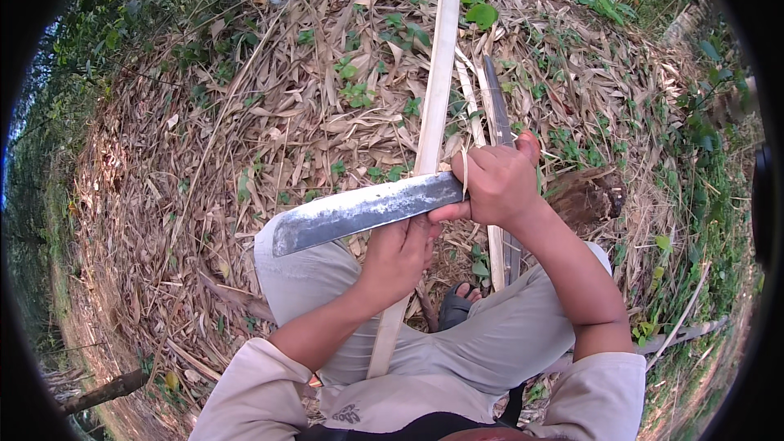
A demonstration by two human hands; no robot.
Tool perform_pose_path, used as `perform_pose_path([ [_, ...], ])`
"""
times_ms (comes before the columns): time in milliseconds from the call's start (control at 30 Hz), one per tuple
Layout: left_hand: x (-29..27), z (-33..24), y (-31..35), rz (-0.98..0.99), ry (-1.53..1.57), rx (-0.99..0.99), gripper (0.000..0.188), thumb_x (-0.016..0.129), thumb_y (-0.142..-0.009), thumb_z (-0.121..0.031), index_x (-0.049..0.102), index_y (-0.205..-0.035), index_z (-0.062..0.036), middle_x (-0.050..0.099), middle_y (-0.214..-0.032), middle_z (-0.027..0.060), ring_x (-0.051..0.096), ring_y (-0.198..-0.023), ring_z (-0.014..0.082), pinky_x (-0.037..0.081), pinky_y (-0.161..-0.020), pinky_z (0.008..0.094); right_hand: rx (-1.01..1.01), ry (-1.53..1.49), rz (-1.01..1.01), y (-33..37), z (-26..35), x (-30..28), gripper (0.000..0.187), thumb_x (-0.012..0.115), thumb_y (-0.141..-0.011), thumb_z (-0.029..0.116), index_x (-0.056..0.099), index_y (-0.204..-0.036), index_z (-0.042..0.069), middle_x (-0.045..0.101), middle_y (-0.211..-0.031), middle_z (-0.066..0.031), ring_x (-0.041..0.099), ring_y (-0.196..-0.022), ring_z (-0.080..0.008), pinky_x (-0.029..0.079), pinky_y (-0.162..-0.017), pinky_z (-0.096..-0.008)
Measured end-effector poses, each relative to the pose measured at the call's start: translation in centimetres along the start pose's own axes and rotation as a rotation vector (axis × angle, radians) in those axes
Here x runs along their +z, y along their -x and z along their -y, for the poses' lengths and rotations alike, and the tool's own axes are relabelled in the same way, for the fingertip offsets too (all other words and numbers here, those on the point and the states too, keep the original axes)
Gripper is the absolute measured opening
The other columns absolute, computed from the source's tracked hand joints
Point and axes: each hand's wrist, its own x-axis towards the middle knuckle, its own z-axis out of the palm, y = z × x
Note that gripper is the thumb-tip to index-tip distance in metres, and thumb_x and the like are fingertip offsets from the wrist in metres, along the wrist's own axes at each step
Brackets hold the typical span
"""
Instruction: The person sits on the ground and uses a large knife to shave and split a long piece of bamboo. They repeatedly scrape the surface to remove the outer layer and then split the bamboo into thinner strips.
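Observation:
In my right hand (502,185) is the handle end of a machete (367,211), the fingers closed around it. Its broad blade, dark with whitish patches, points left and lies across a long pale strip of split wood or bamboo (439,73). That strip runs from the top of the view down between my thighs to my lap. Just below the blade, my left hand (398,260) is closed on the strip; the blade hides part of its fingers. A thin pale shaving (465,167) curls at my right hand's knuckles.
More pale strips (471,102) and a dark strip (497,102) lie beyond and under my right hand. A short broken log (586,196) rests to the right. Dry leaves (180,196) and small green plants cover the ground. My sandalled foot (459,306) shows between my bent legs.

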Motion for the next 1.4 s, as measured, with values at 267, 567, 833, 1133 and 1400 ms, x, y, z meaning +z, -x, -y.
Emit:
perform_pose_path([
  [267, 0.5, -0.9, -0.6, 0.027, 0.041, -0.029, 0.027, 0.043, -0.111, -0.031, 0.050, -0.116, -0.0058, 0.042, -0.075, -0.0021, 0.031, -0.049, 0.0023, 0.032, -0.046, 0.0219, -0.051, 0.106, -0.014, 0.7, -3.2, 0.3, 0.066, 0.068, -0.072, 0.075, 0.054, -0.070, 0.010, 0.052, -0.060, -0.0044, 0.061, -0.053, -0.0239, 0.047, -0.050, -0.0377],
  [567, -0.5, -0.9, -0.5, 0.003, 0.065, -0.072, 0.027, 0.046, -0.109, -0.034, 0.044, -0.115, -0.0077, 0.046, -0.075, -0.0014, 0.035, -0.047, 0.0016, 0.031, -0.042, 0.0207, 0.189, 0.173, 0.100, 2.4, -7.4, -0.7, 0.062, 0.067, -0.082, 0.070, 0.058, -0.075, 0.008, 0.059, -0.062, -0.0076, 0.064, -0.053, -0.0267, 0.048, -0.049, -0.0384],
  [833, 0.3, -0.4, 0.0, 0.065, 0.068, -0.123, 0.028, 0.046, -0.109, -0.034, 0.048, -0.114, -0.0072, 0.048, -0.075, -0.0009, 0.038, -0.051, 0.0032, 0.034, -0.046, 0.0225, -0.192, 0.134, -0.001, 0.4, -4.2, -1.3, 0.062, 0.068, -0.076, 0.071, 0.054, -0.071, 0.011, 0.048, -0.055, -0.0033, 0.059, -0.049, -0.0232, 0.046, -0.048, -0.0367],
  [1133, 0.6, -0.4, -0.6, 0.065, 0.097, -0.109, 0.029, 0.045, -0.109, -0.036, 0.046, -0.114, -0.0073, 0.045, -0.073, -0.0023, 0.033, -0.048, 0.0034, 0.032, -0.044, 0.0223, 0.230, 0.164, 0.013, 1.6, -5.3, -0.2, 0.066, 0.052, -0.084, 0.080, 0.055, -0.074, 0.014, 0.057, -0.059, -0.0028, 0.060, -0.049, -0.0211, 0.033, -0.049, -0.0402],
  [1400, 1.5, 0.5, -0.6, 0.099, 0.079, -0.065, 0.028, 0.045, -0.109, -0.036, 0.045, -0.112, -0.0081, 0.042, -0.072, -0.0022, 0.031, -0.048, 0.0034, 0.030, -0.044, 0.0220, 0.345, 0.193, -0.005, -0.6, -6.6, -1.2, 0.061, 0.063, -0.085, 0.067, 0.054, -0.071, 0.009, 0.061, -0.060, -0.0092, 0.063, -0.052, -0.0280, 0.050, -0.048, -0.0406],
])
